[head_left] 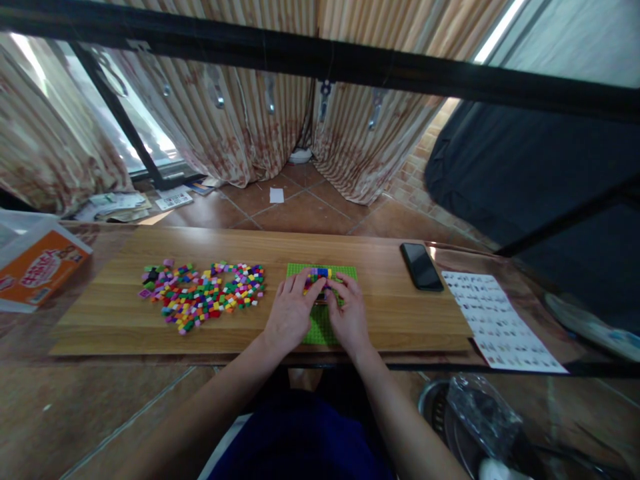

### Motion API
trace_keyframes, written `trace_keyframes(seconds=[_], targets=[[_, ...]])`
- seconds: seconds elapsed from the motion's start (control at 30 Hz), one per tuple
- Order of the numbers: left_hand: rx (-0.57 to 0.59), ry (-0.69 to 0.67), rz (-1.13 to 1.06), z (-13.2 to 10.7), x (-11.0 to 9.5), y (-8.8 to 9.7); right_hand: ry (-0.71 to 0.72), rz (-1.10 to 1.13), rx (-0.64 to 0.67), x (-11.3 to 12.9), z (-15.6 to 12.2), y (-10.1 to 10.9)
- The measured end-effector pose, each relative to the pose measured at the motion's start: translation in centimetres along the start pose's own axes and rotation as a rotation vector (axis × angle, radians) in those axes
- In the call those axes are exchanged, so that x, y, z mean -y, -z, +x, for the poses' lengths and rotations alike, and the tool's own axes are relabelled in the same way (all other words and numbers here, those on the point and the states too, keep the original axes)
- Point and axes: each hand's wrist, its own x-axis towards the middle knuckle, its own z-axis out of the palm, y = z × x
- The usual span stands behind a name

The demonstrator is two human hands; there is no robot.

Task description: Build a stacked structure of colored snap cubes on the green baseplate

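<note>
A green baseplate (345, 272) lies on a wooden board (400, 313), with a small cluster of coloured bricks (320, 273) built near its far edge. Both hands rest on the plate. My left hand (290, 313) has its fingers stretched toward the cluster, fingertips touching it. My right hand (350, 313) lies beside it, fingers curled in against the same bricks. Whether either hand pinches a single brick is hidden by the fingers. A loose pile of many small coloured bricks (203, 293) is spread on the board to the left of my left hand.
A black phone (421, 266) lies on the board to the right. A printed sheet (495, 323) sits further right. An orange-and-white box (37, 267) stands at far left. Curtains and a tiled floor lie beyond; a metal bowl with plastic wrap (470, 417) is below right.
</note>
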Motion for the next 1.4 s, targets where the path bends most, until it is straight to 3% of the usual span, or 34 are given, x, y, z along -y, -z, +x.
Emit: trace_keyframes(seconds=[0.27,0.67,1.03,1.13,1.27,1.4], targets=[[-0.03,-0.018,-0.048,0.0,0.2,-0.2,-0.006,0.051,0.019,-0.3,-0.1,0.0],[-0.061,0.024,-0.042,-0.1,-0.1,-1.0,0.111,-0.203,0.063,-0.1,-0.1,0.3],[-0.029,0.056,0.031,-0.2,-0.5,-0.9,0.046,-0.088,0.003,0.6,-0.4,0.4],[-0.065,0.028,-0.06,-1.4,0.0,-0.8,0.005,-0.028,-0.051,0.6,-1.0,1.1],[-0.2,0.083,-0.144,-4.6,1.7,-1.1,-0.018,0.032,-0.099,1.0,-2.2,2.1],[-0.288,0.17,-0.172,-8.5,4.5,-1.9,0.0,0.081,-0.04,2.5,-3.9,2.1]])
